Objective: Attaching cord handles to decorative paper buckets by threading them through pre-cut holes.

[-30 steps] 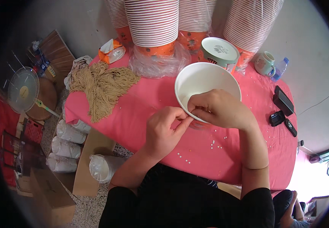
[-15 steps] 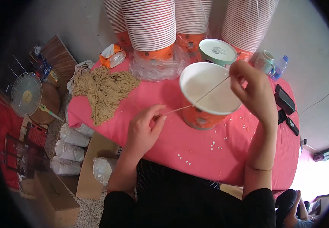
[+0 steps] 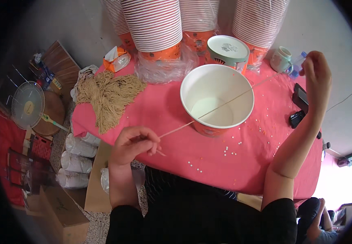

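Observation:
A large paper tub (image 3: 210, 131), white inside and orange outside, stands on the pink-covered table with its mouth tilted slightly toward me. A thin beige string (image 3: 224, 105) stretches across its mouth and past the near rim; whether it runs through a hole there I cannot tell. My left hand (image 3: 135, 143), at the lower left of the tub, pinches one end, with a short tail hanging below the fingers. Raised at the far right, beyond the tub, my right hand (image 3: 318, 73) has its fingers closed on the other end, which is faint near the fingertips.
Tall stacks of tubs (image 3: 153, 28) and a green lidded tub (image 3: 228, 51) stand behind. A heap of beige strings (image 3: 109, 95) lies at left beside an orange tissue pack (image 3: 117, 59). At right are a mug (image 3: 281, 60) and dark devices (image 3: 297, 118). Small white dots (image 3: 229, 151) are scattered nearby.
My hands have moved apart, the right one up and to the right, the left one leftward and down. More string is drawn out between them. The tub's mouth tips more toward me.

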`<state>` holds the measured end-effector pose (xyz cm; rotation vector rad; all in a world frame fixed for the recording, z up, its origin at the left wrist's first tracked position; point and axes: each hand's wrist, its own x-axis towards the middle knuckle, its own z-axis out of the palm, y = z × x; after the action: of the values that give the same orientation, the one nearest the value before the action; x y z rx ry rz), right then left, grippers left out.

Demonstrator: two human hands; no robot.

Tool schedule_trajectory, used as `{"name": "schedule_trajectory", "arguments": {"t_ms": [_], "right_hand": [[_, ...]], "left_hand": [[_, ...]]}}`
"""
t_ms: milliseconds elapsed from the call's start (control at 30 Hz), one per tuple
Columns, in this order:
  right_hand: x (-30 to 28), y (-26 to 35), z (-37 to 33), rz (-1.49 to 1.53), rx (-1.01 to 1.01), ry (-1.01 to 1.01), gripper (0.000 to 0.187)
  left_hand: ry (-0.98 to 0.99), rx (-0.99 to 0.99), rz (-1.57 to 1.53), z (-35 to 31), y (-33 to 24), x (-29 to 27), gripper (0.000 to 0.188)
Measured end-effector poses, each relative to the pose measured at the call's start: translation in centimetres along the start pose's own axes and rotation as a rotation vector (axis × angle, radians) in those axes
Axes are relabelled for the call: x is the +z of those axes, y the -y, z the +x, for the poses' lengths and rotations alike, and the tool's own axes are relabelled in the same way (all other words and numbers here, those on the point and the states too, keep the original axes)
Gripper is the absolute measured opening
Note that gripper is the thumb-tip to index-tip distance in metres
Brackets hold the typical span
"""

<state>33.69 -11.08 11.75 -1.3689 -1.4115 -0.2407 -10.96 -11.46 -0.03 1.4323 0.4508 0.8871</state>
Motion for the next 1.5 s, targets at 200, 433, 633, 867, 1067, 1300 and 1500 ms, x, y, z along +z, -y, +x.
{"name": "schedule_trajectory", "arguments": {"t_ms": [200, 433, 633, 867, 1067, 1300, 1500], "right_hand": [[-0.7, -1.9, 0.3, -0.542, 0.133, -0.105, 0.015], [2.9, 3.3, -2.2, -0.283, -0.085, 0.219, 0.015], [6.7, 5.8, -4.8, 0.192, -0.241, 0.982, 0.024], [7.6, 5.3, -5.0, -0.024, -0.237, 1.165, 0.023], [7.7, 5.9, -5.3, 0.138, -0.247, 1.262, 0.015], [9.8, 7.1, -7.1, 0.22, -0.364, 1.035, 0.009], [10.2, 5.5, -6.0, 0.268, -0.297, 0.686, 0.012]], "left_hand": [[0.372, 0.181, -0.58, 0.8, 0.4, -0.4, 0.03], [0.275, 0.258, -0.41, 1.9, 0.0, 2.2, 0.047], [0.017, 0.362, -0.219, 3.9, 0.1, 3.2, 0.028], [-0.396, 0.275, 0.466, 6.2, -1.7, 6.2, 0.011], [-0.382, 0.676, 0.949, 10.0, 1.5, 7.3, 0.006], [-0.338, 0.476, 0.63, 14.1, 2.8, 5.3, 0.012], [-0.288, 0.295, 0.337, 16.7, 1.4, 4.6, 0.022]]}}
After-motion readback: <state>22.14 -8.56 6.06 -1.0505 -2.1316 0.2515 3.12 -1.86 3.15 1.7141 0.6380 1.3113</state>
